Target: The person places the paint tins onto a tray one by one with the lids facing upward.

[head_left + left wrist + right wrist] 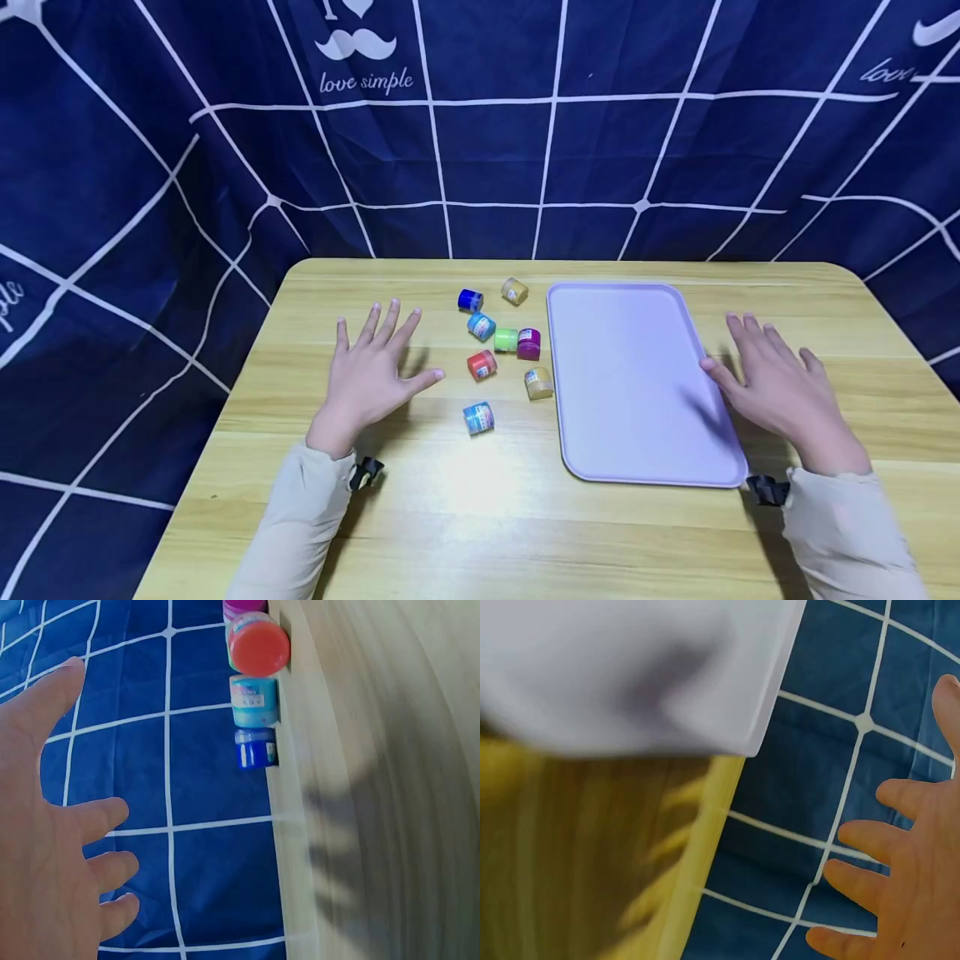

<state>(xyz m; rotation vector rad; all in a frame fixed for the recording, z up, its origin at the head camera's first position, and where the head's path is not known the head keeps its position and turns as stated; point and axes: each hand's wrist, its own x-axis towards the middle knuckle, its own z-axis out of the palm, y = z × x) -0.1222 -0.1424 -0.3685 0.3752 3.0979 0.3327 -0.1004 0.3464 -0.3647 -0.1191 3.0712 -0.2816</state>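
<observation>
left hand (367,379) and right hand (783,392) spread above a wood-grain table (480,542)

in the head view, we see eight small labelled jars to the left of a lavender tray (637,383). farthest back are a dark blue jar (470,300) and a tan jar (514,291). just in front of the former we find a light blue jar (482,326); a green jar (506,340) and a purple jar (528,343) sit side by side, though we cannot tell whether they touch. nearer to us are a red jar (482,365) and a yellowish jar (538,383), the latter just beside the tray's left edge. a blue jar (478,417) lies apart, closest to the viewer.

the left hand has its fingers fanned, the thumb pointing toward the red jar; the left wrist view shows us a gap between hand and jars. the right hand, fingers likewise spread, is at the tray's right edge; in the right wrist view we note it apart from the tray. pale sleeves (296,525) end at black wrist straps (366,473). behind the table hangs a navy cloth (495,154) with white grid lines.
</observation>
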